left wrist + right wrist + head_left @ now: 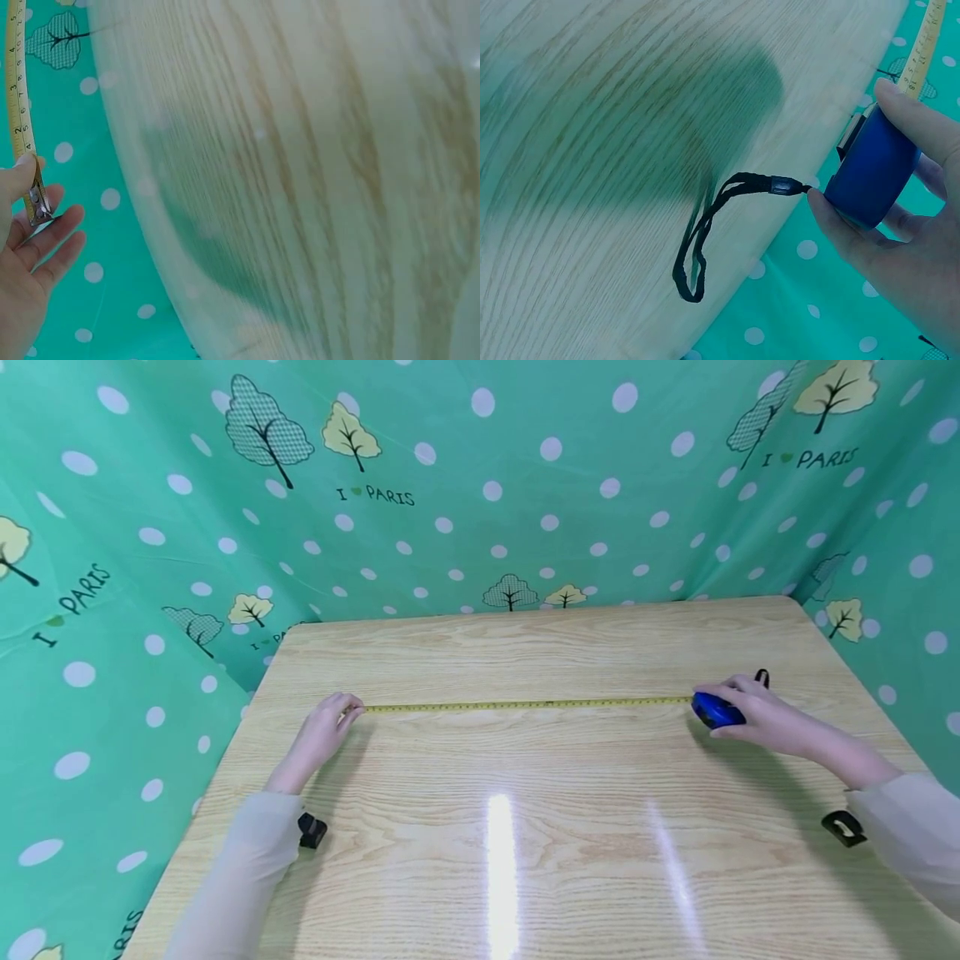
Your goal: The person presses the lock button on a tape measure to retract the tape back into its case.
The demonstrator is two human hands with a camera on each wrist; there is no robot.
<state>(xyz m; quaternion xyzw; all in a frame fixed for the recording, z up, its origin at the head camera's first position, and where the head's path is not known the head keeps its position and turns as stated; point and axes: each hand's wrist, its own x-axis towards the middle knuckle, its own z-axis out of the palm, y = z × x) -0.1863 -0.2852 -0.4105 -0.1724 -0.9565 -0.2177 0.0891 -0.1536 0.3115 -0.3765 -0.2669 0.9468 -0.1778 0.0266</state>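
Observation:
A blue tape measure (716, 710) sits in my right hand (765, 717), whose fingers and thumb grip its case. In the right wrist view a black wrist strap (697, 247) hangs from the case (874, 169). The yellow blade (525, 704) is drawn out in a straight line across to my left hand (324, 727). Thumb and finger of that hand pinch the blade close to its metal end hook (39, 210), seen in the left wrist view. The other fingers of the left hand (30, 277) are loosely spread below the hook.
The wood-grain table (585, 827) spans the space under both hands, with glare streaks at its front. A green dotted curtain (450, 468) surrounds the back and sides. Black wrist bands or mounts show by the left cuff (311, 831) and the right cuff (843, 828).

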